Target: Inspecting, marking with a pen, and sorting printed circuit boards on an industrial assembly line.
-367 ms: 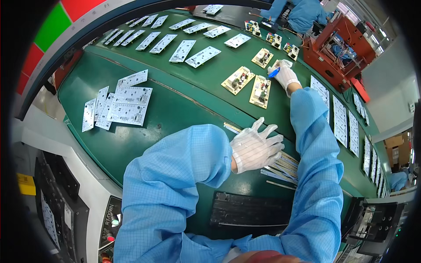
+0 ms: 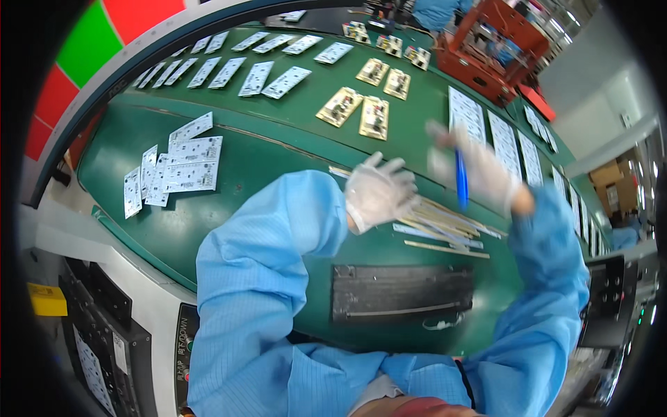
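Observation:
My left hand [image 2: 381,193], in a white striped glove, has its fingers spread over the end of a bundle of thin pale strips [image 2: 445,224] and holds nothing that I can see. My right hand [image 2: 479,170], gloved as well and smeared by motion, is off to the right above the green table. It grips a blue pen [image 2: 461,179], which hangs down from it nearly upright. Beyond both hands lie several yellowish circuit boards with parts on them, the closest being one board [image 2: 374,118] and another beside it [image 2: 339,106]. A smaller board [image 2: 397,83] lies behind these.
White circuit boards [image 2: 194,165] overlap in a pile at the left, with rows of more [image 2: 286,82] at the back and on the right [image 2: 503,142]. A black tray [image 2: 403,293] lies near my body. A red machine frame [image 2: 486,52] stands at the far right.
My right hand has drawn back from the yellowish boards toward me and right, with the pen in it. One board beside its former place now shows. The whole view has shifted.

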The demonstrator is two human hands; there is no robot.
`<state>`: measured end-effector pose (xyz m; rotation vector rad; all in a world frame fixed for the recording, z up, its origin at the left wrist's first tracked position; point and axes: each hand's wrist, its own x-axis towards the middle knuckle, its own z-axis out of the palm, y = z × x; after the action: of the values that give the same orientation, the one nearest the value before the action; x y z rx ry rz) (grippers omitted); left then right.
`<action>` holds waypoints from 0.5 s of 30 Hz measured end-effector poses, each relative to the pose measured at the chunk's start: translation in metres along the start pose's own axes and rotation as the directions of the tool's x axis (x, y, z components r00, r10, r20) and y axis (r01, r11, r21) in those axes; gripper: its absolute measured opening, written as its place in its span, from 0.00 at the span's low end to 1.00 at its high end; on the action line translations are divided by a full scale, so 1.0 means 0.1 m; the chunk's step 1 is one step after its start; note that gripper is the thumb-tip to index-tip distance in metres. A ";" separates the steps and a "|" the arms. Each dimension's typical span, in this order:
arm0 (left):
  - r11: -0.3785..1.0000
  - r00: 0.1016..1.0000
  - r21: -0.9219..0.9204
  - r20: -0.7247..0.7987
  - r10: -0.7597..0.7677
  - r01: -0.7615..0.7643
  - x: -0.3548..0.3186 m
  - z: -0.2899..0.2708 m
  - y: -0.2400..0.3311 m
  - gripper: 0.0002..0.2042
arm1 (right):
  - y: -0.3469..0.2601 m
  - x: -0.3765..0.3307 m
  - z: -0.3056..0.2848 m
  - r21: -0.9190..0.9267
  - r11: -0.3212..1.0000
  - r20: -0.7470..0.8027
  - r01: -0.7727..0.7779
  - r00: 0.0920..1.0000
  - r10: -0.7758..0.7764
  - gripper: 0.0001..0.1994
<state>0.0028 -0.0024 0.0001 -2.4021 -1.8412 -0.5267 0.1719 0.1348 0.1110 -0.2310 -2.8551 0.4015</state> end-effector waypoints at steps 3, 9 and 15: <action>0.999 0.983 -0.035 -0.184 -0.012 0.005 0.01 -0.11 -0.01 0.14 | -1.07 -1.08 0.05 -0.029 0.993 0.128 0.114 0.986 -0.110 0.35; 0.982 0.874 0.143 -0.452 0.176 -0.124 0.05 -0.68 0.10 0.15 | -1.66 -1.89 0.97 -0.144 0.954 -0.079 -0.263 0.964 0.254 0.10; 0.913 0.800 0.263 -0.447 0.401 -0.311 -0.42 -1.60 0.76 0.12 | -1.58 -1.53 1.31 -0.200 0.924 -0.352 -0.327 0.904 0.244 0.10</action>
<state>0.0290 -0.1039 0.1485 -2.1490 -1.1351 -0.8048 0.2646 -0.0770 0.0013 -0.7070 -2.5425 0.0362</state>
